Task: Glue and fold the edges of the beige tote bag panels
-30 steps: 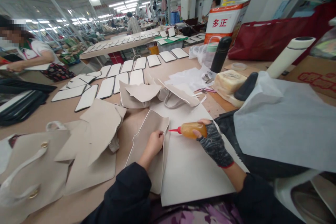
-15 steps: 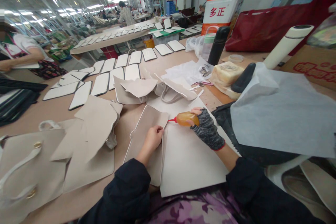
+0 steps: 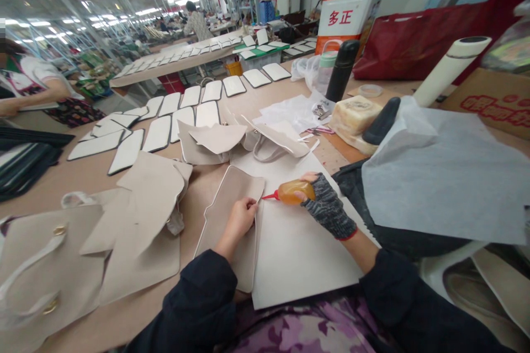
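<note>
Below the amber bottle (image 3: 296, 192), the pale sheet (image 3: 302, 265) is giving flat room between the beige panel (image 3: 221, 231) and the right hand (image 3: 329, 207). Ahead, the folded beige bag (image 3: 219, 140) is standing in the way; at right, the white paper (image 3: 447, 176) is obstructing.

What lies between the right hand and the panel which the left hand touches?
The head view shows the amber bottle, its red nozzle toward the panel, above a pale sheet.

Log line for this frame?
left hand: pinching panel edge | right hand: holding bottle, nozzle at panel edge, contact unclear | nearby: bag
</note>
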The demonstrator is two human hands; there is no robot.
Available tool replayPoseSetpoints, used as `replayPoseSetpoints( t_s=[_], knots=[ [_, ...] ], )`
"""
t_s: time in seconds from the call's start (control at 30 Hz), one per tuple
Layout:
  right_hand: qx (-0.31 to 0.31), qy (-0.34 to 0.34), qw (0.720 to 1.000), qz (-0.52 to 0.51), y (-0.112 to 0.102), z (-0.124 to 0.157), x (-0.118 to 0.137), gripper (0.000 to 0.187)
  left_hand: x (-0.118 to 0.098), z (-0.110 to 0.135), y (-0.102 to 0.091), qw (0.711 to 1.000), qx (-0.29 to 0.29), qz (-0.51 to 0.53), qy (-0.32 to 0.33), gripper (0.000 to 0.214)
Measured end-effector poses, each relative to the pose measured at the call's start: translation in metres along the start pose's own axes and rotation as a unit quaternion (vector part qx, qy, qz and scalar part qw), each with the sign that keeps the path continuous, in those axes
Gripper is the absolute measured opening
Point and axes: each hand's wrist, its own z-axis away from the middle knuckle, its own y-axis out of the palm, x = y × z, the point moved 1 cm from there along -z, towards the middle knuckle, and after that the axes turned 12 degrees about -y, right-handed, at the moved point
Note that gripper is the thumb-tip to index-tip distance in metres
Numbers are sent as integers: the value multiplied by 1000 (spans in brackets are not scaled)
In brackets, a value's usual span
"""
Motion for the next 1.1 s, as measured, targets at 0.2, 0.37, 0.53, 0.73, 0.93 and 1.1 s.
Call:
replayPoseSetpoints(
  t_s=[0.2,0.37,0.53,0.73,0.93,1.1],
  knots=[
    [12,14,1000,-19,-5,4,11,26,2,0,1,1000,3,4,-3,18],
    [16,29,999,-34,-8,13,24,25,3,0,2,1000,0,8,-3,18],
    [26,59,997,-36,-11,25,38,26,3,0,2,1000,1,9,1,18],
    [32,71,997,-26,-16,37,49,25,5,1,2,1000,2,13,6,19],
    [31,81,996,-36,-19,49,59,24,5,1,3,1000,-1,22,-3,18],
    [46,97,993,-48,-19,61,67,25,3,4,4,999,1,30,-14,20]
  ],
)
